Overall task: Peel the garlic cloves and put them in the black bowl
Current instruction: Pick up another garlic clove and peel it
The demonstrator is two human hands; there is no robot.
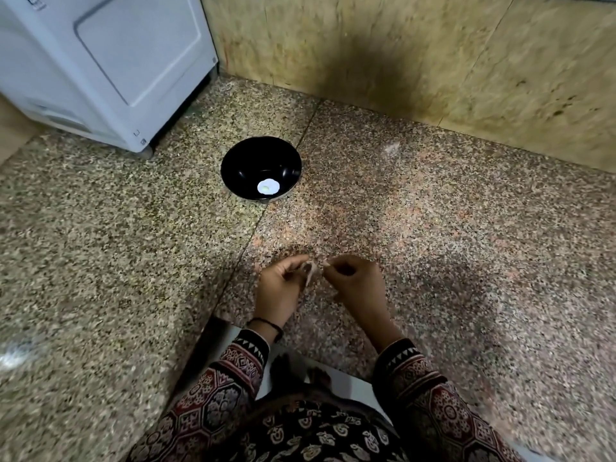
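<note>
Stone floor (133,261), left hand (278,288) pinching garlic clove (308,271), blurred

1 black bowl (245,168), 1 garlic clove (308,271), 2 hands (278,286) (358,285).

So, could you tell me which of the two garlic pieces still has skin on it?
The clove pinched between the left hand and right hand, papery skin hanging; the white piece in the black bowl is bare.

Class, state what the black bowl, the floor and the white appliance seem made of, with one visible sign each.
Black bowl: glossy plastic or glazed ceramic; bright glints inside.
Floor: polished granite-like stone slabs; speckled grain, straight joint.
White appliance: smooth painted metal or plastic; even matte panel, moulded edges.
</note>
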